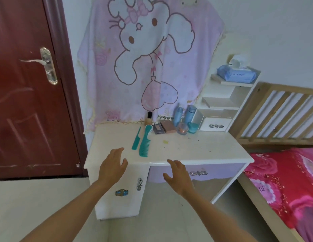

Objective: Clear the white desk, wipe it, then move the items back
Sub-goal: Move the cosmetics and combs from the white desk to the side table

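Observation:
The white desk [196,151] stands ahead with dark crumbs and a yellow scrap [165,142] on its top. Two teal combs lie near its middle: a thin tail comb [136,139] and a wide-toothed comb [145,142]. Along the back stand a small dark-capped bottle [149,118], two flat makeup cases [164,128], two blue bottles [184,114], a clear jar [182,128] and a teal cup [193,127]. My left hand [112,166] hovers open over the desk's front left. My right hand [178,175] hovers open at the front edge. Both hold nothing.
A white shelf unit [222,105] with a small drawer sits on the desk's right end, with a blue wipes pack [237,74] on top. A pink cartoon cloth [143,58] hangs behind. A red door [30,84] is on the left, a bed [288,180] on the right.

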A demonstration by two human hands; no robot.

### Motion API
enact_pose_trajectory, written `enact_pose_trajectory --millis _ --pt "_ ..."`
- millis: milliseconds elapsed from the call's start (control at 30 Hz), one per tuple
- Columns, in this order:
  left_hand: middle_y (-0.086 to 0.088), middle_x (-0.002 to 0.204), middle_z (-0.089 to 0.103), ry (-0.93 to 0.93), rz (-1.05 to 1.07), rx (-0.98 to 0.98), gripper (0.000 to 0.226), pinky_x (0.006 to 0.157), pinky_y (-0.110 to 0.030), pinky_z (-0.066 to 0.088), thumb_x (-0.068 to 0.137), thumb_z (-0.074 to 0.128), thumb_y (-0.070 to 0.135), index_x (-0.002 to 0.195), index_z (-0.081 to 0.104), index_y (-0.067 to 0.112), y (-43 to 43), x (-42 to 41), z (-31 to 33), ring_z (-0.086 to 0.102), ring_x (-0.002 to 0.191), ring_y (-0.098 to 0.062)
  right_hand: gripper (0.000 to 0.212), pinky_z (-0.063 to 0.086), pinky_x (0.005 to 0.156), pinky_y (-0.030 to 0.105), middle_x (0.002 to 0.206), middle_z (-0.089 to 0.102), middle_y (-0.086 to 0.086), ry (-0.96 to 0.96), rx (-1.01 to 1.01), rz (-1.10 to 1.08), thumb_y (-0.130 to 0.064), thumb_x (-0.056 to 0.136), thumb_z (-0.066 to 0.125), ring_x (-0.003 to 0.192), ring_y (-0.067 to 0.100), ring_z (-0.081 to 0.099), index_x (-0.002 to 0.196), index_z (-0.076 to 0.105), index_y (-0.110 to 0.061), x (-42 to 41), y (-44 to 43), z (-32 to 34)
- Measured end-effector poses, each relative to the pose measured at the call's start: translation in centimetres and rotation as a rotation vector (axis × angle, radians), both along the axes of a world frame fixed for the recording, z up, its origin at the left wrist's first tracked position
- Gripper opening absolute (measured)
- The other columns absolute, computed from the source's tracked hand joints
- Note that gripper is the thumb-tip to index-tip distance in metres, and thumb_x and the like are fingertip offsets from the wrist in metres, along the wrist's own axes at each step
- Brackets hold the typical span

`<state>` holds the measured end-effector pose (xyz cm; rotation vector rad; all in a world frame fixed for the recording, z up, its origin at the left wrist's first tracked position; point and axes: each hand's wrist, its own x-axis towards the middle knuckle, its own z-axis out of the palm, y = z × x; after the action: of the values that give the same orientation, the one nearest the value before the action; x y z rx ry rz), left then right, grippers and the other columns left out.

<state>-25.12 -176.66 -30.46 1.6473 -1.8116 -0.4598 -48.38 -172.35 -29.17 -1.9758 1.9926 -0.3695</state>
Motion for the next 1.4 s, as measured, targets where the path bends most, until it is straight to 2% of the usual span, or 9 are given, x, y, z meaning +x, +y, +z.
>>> enact_pose_trajectory --millis 233,367,533,800,933,1167,1400 --pt "-0.004 0.136 0.044 -0.068 0.019 0.147 0.045 0.085 -0.031 0.045 0.094 0.044 0.024 0.137 0.035 0.016 -4.6 -0.6 -4.5 0.055 0.109 -0.018 0.059 0.028 0.107 0.034 0.149 0.023 0.004 -0.002 0.147 0.065 -0.037 0.092 0.046 0.136 0.02 0.023 0.143 0.021 -0.021 0.5 -5.6 -4.8" --pt "-0.003 0.134 0.046 -0.099 0.073 0.187 0.046 0.085 -0.029 0.044 0.094 0.043 0.025 0.137 0.034 0.016 -8.0 -1.3 -6.1 0.054 0.108 -0.017 0.058 0.03 0.105 0.032 0.147 0.026 0.005 -0.074 0.169 0.117 -0.034 0.091 0.047 0.133 0.022 0.027 0.143 0.023 -0.022 0.9 -11.3 -5.9" --pt "-0.002 0.133 0.046 -0.227 0.13 0.247 0.047 0.088 -0.025 0.041 0.095 0.04 0.028 0.139 0.031 0.017 -12.9 -2.4 -7.6 0.05 0.113 -0.015 0.057 0.032 0.104 0.032 0.144 0.029 0.005 -0.135 0.212 0.141 -0.036 0.092 0.046 0.129 0.021 0.032 0.142 0.023 -0.021 0.8 -17.8 -7.6" --pt "-0.002 0.131 0.047 -0.26 0.205 0.363 0.046 0.091 -0.025 0.041 0.094 0.04 0.028 0.138 0.032 0.017 -15.9 -3.9 -10.1 0.046 0.116 -0.015 0.056 0.034 0.099 0.031 0.135 0.038 0.007 -0.263 0.284 0.082 -0.031 0.089 0.05 0.122 0.022 0.037 0.139 0.027 -0.019 1.4 -22.8 -9.9" --pt "-0.005 0.14 0.04 -0.313 0.21 0.35 0.045 0.098 -0.028 0.038 0.093 0.043 0.026 0.136 0.037 0.014 -17.3 -3.4 -10.9 0.039 0.124 -0.02 0.062 0.039 0.095 0.033 0.128 0.041 0.007 -0.293 0.276 -0.021 -0.033 0.087 0.052 0.117 0.022 0.041 0.14 0.023 -0.018 2.6 -24.4 -10.4" --pt "-0.003 0.144 0.034 -0.402 0.156 0.386 0.046 0.106 -0.032 0.03 0.093 0.041 0.031 0.137 0.034 0.018 -20.2 -2.5 -11.7 0.029 0.132 -0.02 0.077 0.04 0.095 0.035 0.137 0.033 0.008 -0.264 0.243 -0.186 -0.041 0.085 0.055 0.122 0.024 0.037 0.143 0.011 -0.017 5.7 -26.1 -10.3" --pt "-0.005 0.143 0.036 -0.365 0.144 0.374 0.045 0.105 -0.035 0.028 0.09 0.046 0.026 0.133 0.041 0.015 -19.8 -1.5 -13.5 0.031 0.13 -0.022 0.084 0.039 0.097 0.036 0.146 0.019 0.013 -0.171 0.27 -0.225 -0.044 0.085 0.055 0.126 0.028 0.031 0.145 0.003 -0.017 7.7 -26.6 -10.7"
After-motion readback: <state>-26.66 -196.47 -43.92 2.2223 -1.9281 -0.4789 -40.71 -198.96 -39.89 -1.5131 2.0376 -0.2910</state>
